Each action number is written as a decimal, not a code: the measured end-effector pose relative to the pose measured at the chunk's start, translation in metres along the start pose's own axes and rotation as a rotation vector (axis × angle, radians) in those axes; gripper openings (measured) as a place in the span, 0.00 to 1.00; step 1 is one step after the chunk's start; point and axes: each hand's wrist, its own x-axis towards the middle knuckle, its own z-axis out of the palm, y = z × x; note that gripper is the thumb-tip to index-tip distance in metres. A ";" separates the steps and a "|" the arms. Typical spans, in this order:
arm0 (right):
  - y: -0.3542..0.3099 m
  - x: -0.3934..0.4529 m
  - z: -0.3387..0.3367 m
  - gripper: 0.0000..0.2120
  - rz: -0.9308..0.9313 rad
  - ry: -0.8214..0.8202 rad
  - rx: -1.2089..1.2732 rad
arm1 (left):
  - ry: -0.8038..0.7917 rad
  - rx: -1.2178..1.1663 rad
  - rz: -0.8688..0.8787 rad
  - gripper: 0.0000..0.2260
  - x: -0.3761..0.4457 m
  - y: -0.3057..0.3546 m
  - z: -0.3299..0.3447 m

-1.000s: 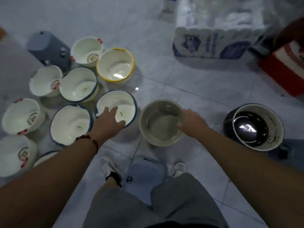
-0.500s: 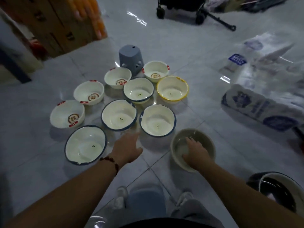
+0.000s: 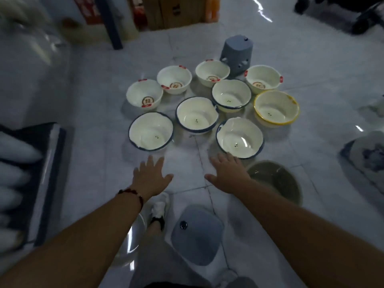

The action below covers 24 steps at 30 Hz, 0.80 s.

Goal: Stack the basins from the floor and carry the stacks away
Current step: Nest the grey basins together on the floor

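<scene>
Several white basins stand upright on the tiled floor ahead of me. Blue-rimmed ones sit nearest: one at left (image 3: 151,131), one in the middle (image 3: 197,115), one at right (image 3: 240,137), one behind (image 3: 231,95). A yellow-rimmed basin (image 3: 276,107) is at far right. Basins with red tabs (image 3: 174,79) line the back. A grey-green basin (image 3: 276,179) lies by my right forearm. My left hand (image 3: 150,177) hovers open with spread fingers just short of the left basin. My right hand (image 3: 227,174) is open, its fingertips at the near rim of the right blue-rimmed basin.
A grey stool (image 3: 236,55) stands behind the basins and another grey stool (image 3: 197,233) sits between my legs. Cardboard boxes (image 3: 176,11) stand at the back. A wrapped pack (image 3: 18,163) lies at left and a plastic-wrapped bundle (image 3: 367,154) at right.
My right hand has left the grey-green basin and moved forward to the right blue-rimmed basin. The view has swung left and my left hand stays open over the floor.
</scene>
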 end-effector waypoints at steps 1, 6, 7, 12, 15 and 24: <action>-0.004 -0.003 0.003 0.36 -0.020 -0.014 -0.013 | -0.001 -0.021 -0.026 0.36 -0.018 -0.005 0.009; -0.053 -0.004 0.025 0.36 -0.135 -0.121 -0.066 | 0.009 -0.101 -0.202 0.35 -0.089 -0.061 0.051; -0.068 -0.001 0.033 0.36 -0.162 -0.138 -0.078 | 0.026 -0.110 -0.234 0.34 -0.099 -0.077 0.062; -0.152 0.028 0.101 0.35 -0.307 -0.268 -0.156 | -0.078 -0.246 -0.448 0.34 -0.124 -0.165 0.141; -0.201 0.058 0.161 0.35 -0.357 -0.364 -0.214 | -0.113 -0.289 -0.511 0.32 -0.121 -0.210 0.198; -0.300 0.176 0.352 0.36 -0.370 -0.541 -0.348 | -0.267 -0.418 -0.593 0.30 -0.053 -0.331 0.367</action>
